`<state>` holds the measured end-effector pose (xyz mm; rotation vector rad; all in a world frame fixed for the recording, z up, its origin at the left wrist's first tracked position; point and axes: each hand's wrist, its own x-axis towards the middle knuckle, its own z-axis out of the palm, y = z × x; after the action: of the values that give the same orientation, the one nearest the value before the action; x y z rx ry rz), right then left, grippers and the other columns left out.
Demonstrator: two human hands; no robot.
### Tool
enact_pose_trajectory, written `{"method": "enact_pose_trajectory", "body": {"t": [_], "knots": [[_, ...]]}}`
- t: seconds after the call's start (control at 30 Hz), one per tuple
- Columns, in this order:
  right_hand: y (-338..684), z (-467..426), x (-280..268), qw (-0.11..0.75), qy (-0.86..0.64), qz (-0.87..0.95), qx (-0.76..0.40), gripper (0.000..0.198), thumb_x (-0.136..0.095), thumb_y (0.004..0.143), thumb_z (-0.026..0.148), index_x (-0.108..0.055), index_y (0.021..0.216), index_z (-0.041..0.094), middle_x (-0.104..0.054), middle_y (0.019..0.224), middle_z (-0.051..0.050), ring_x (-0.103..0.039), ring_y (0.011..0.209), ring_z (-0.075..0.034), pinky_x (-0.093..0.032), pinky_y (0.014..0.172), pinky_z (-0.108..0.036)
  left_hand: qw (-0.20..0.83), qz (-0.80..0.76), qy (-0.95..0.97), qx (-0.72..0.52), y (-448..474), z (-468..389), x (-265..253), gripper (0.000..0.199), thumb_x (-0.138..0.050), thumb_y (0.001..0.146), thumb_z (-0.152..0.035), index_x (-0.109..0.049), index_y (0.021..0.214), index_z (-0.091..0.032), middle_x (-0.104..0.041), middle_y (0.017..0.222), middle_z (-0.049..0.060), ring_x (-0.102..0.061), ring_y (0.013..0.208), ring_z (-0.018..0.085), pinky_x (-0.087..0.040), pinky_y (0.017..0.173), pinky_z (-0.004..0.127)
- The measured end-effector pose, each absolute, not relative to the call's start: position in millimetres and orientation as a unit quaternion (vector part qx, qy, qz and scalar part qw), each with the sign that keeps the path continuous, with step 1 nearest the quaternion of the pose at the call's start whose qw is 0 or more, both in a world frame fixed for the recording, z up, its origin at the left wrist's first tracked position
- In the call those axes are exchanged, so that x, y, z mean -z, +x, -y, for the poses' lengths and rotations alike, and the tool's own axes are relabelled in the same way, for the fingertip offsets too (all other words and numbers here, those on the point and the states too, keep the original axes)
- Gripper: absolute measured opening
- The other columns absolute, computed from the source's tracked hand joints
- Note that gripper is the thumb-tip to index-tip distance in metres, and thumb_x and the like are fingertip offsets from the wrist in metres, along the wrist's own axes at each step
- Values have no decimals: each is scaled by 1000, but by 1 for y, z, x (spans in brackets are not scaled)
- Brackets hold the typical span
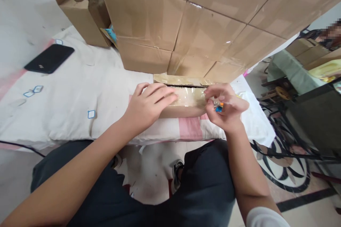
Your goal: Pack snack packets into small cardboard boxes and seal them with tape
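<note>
Small taped box (188, 96) on the cloth-covered bench (112, 81), in front of the person, between the two hands. Long axis runs left to right, across the body; dark slit along the back of its top, raised flap behind. Both hands are about equally near, one per end.

Left hand (146, 106): fingers extended, loosely spread, laid over the box's left end; no grasp around it. Right hand (226, 106): fingers curled at the right end, thumb near fingertips; cannot tell whether a strip of tape is pinched there. A blue-and-orange item (218, 109) shows by the right palm, mostly hidden.

Surroundings: stack of cartons (149, 14) just behind the box, blocking the far side; contact not clear. Near side unobstructed. Black flat case (49, 58) well apart, left.
</note>
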<state>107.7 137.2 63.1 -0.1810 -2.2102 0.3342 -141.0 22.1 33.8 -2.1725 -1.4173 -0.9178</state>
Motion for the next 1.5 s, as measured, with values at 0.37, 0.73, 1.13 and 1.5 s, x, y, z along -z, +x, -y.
{"method": "enact_pose_trajectory", "body": {"t": [0.37,0.73,1.13,1.5], "knots": [[126,-131,-62,447,-60,880,-152,54,-58,82,0,-41,116,37,-61,108,-1,-65,83,-19,-54,67,-36,191,544,-763,292,-109,-25,-32,34,-55,97,-29,-64,129,-22,-75,112,7,-64,99,25,-39,92,45],[129,-130,-63,428,-70,884,-176,52,-58,78,-5,-44,111,34,-57,98,-1,-59,79,-18,-49,62,-31,120,578,-780,207,-87,-32,-48,36,-47,100,-27,-57,135,-21,-65,136,11,-62,119,28,-33,106,50],[128,-141,-66,393,-106,898,-169,37,-57,80,-2,-51,103,27,-60,105,-5,-62,93,-22,-53,73,-36,106,653,-723,199,-52,-45,-67,62,-65,86,-66,-64,130,-22,-67,110,12,-62,103,33,-36,98,50],[133,-135,-76,345,-32,938,-19,23,-56,88,3,-52,95,25,-63,110,-9,-63,88,-21,-54,67,-33,120,665,-711,193,-45,-48,-63,45,-58,92,-54,-68,120,-20,-64,109,15,-57,100,35,-38,89,50]]}}
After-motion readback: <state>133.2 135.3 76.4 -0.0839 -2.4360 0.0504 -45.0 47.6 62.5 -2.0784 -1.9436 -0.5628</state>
